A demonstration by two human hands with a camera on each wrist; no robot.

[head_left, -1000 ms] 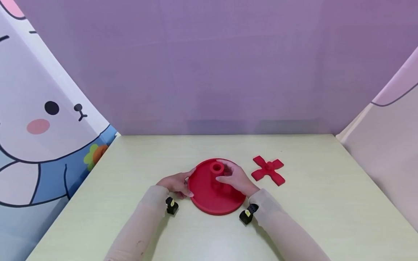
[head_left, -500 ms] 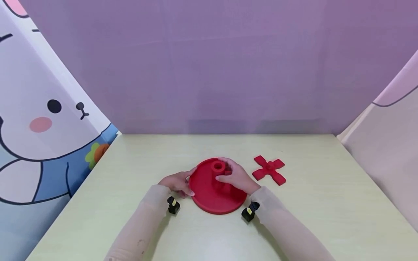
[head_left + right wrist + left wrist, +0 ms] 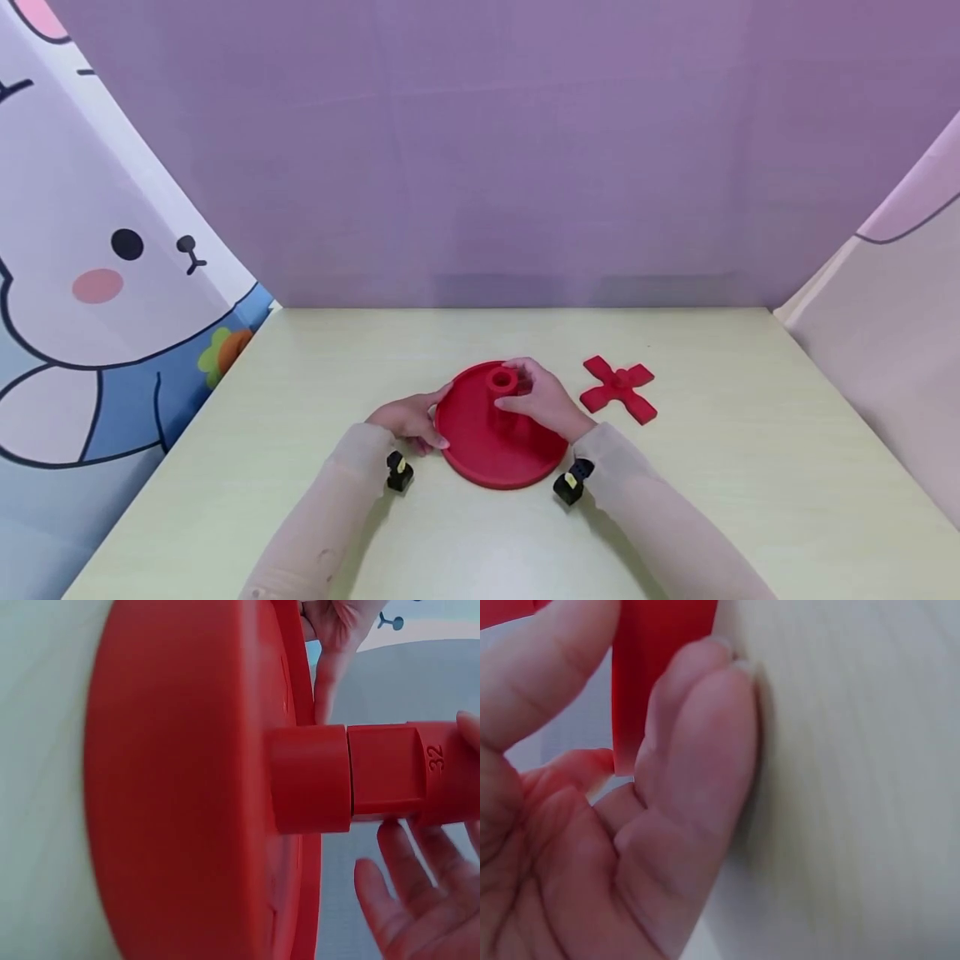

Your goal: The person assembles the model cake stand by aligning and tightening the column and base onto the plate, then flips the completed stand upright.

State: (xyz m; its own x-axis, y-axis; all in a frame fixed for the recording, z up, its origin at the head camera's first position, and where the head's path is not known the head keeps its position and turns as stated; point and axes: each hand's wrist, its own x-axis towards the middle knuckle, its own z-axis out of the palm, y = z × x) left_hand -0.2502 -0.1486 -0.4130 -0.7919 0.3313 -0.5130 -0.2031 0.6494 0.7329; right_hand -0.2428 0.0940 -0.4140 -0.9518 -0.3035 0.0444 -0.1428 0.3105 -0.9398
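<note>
A round red disc with a raised rim [image 3: 480,458] lies flat on the table. From its middle rises a short red socket [image 3: 311,778]. A red tube marked 32 [image 3: 390,772] stands upright on that socket, with a thin seam between them. My right hand [image 3: 547,404] holds the tube's upper part between thumb and fingers. My left hand [image 3: 408,421] grips the disc's left edge, its fingers spread along the rim. In the left wrist view, the left fingers [image 3: 697,742] lie low beside the table surface, against the red rim.
A red four-armed cross piece [image 3: 618,390] with a small knob at its centre lies right of the disc. The pale table [image 3: 337,358] ends at a purple backdrop [image 3: 480,167]. A cartoon-printed panel [image 3: 112,292] stands at the left.
Both hands keep their hold on the disc and the tube. The right hand has shifted slightly around the tube. The whole head view has drifted a little.
</note>
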